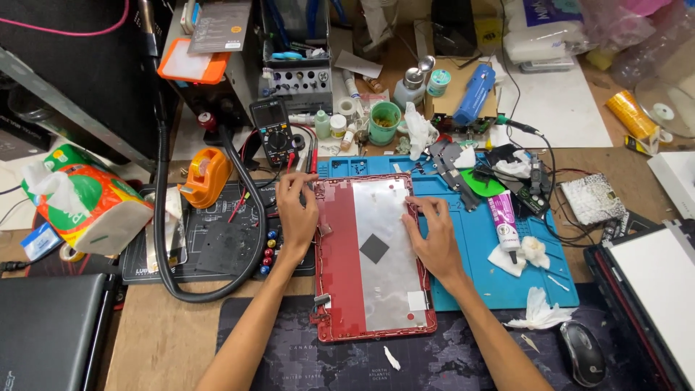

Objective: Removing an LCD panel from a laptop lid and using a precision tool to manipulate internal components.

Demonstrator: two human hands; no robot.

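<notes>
Fingers of the left hand (295,206) lie spread and flat on the upper left edge of the red laptop lid (340,289), gripping nothing; the right hand (434,235) rests with fingers splayed on the lid's silver inner panel (380,217), near its right edge. The lid lies at frame centre, partly on the blue work mat (499,282). A multimeter (275,134) and an orange tape dispenser (205,177) sit to the upper left

The red laptop lid (340,261) looks like matt plastic around a dull silvery metal sheet (380,246), lying on a blue rubbery mat (507,282) over the bare wooden worktop (163,337).
</notes>
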